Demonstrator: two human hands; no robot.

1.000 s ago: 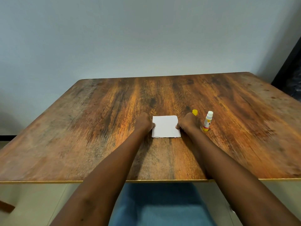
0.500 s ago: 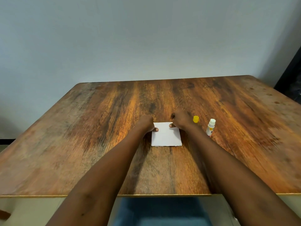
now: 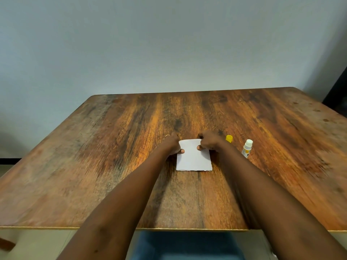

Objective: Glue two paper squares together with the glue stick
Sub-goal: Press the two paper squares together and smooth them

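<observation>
The paper (image 3: 194,156) lies flat on the table (image 3: 93,166), about in the middle of it, in front of me. My left hand (image 3: 173,145) is at the far left corner of the paper, with the thumb on the sheet. My right hand (image 3: 209,142) is at the far right corner, thumb also on the sheet. To the right of my right hand, just beside it, is the cap (image 3: 229,138). Further right, apart from the cap, the glue stick (image 3: 247,148) is on the table. Behind the table is the wall (image 3: 169,44).
</observation>
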